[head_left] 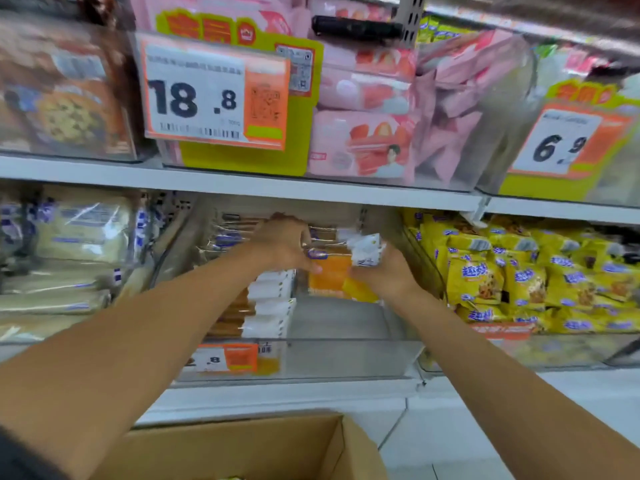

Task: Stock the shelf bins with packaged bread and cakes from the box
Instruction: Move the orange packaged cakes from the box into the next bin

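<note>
Both arms reach into the clear plastic bin [346, 358] in the middle of the lower shelf, where the step in hand looks to be seating cake packets at the far end. The right hand [384, 271] is closed around a small white-wrapped packet [365, 250], pinching it from below, while the left hand [284, 242] rests curled on the orange-and-white cake pack [329, 275] standing there; whether that hand truly grips it or only steadies it I cannot tell. To do this well, the left hand should probably hold the standing packs back so the new packet slides in upright beside them, faces forward, and nothing tips into the bare near half of the bin. A stack of white-and-brown packs [266, 306] lines the bin's left wall, flat and neatly layered. The wrappers look like thin glossy film, soft and crinkly, so a light squeeze is likely enough; the cakes inside would crush easily. The bin walls are smooth and transparent with an orange price tag [235, 358] on the front. The corrugated cardboard box [277, 445] sits open at the near edge, its contents mostly out of view. Yellow snack bags [519, 275] fill the bin to the right.
</note>
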{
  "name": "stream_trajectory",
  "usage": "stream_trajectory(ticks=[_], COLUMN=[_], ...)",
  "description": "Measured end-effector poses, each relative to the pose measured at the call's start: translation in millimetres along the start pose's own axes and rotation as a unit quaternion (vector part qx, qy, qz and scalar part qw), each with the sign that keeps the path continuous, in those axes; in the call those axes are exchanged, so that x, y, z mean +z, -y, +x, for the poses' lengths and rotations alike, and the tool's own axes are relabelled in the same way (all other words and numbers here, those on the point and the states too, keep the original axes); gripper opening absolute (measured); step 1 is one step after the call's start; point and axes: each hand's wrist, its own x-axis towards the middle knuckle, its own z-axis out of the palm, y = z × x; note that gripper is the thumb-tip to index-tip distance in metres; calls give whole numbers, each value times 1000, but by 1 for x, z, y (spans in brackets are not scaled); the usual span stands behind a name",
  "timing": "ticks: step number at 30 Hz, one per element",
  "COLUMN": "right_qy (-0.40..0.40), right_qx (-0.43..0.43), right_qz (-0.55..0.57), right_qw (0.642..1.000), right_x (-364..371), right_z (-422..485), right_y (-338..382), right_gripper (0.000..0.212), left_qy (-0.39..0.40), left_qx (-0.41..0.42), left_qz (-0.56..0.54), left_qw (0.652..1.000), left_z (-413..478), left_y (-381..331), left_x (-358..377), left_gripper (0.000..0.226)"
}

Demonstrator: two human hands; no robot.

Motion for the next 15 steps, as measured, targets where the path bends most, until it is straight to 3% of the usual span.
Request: stream_trajectory(ticks=[2,4,6,8,10,15], right_qy=[23,-4,18,108,134,68], right_qx=[8,-3,-55,-91,-115,-166], right_qz=[-24,-49,-197,-380,-444,-401], right_qw=[999,999,979,914,878,898], right_x=[12,19,19,15,13,19], right_z=[8,13,17,18,21,28], right_y=[-9,-13,-11,-7,-9,-14], right_gripper=[55,88,114,112,103,86], left_qy=[-12,-1,28,60,71,80], left_qx=[5,-1,0,5,18,38], left_qz=[97,157,181,175,148,-2], left_qw=[995,988,983,983,986,996], left_z=[8,14,17,18,17,15], left_y=[5,5,5,8,14,35], left_x=[3,3,0,-4,-7,-4], left_gripper=[62,63,60,64,75,88])
